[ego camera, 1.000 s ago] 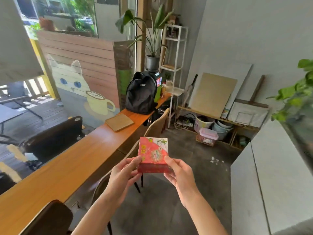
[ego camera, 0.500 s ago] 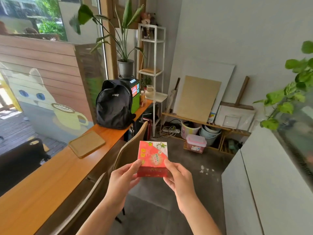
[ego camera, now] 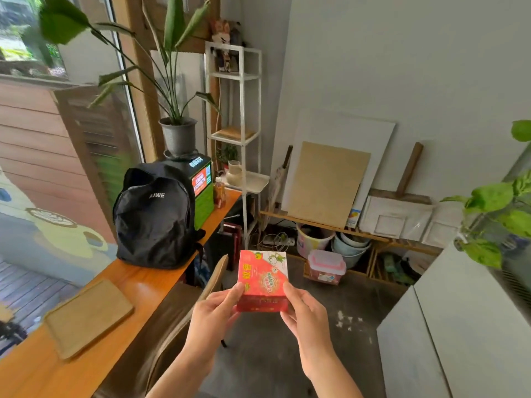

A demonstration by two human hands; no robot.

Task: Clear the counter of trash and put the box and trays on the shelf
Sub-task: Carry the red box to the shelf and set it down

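Observation:
A red box with a white corner and green print is held in the air over the floor, in front of me. My left hand grips its left side and my right hand grips its right side. A flat brown tray lies on the orange wooden counter at the left. The white metal shelf stands at the far end of the counter; one level holds a brown tray, a lower one a white tray with a pale jug.
A black backpack stands on the counter before a green and red machine with a potted plant on top. A chair back is below the box. Boards, tubs and a pink-lidded container crowd the far wall. A white cabinet is at the right.
The view has moved forward and turned right along the counter, so the backpack and shelf are nearer. Both hands keep the same hold on the box.

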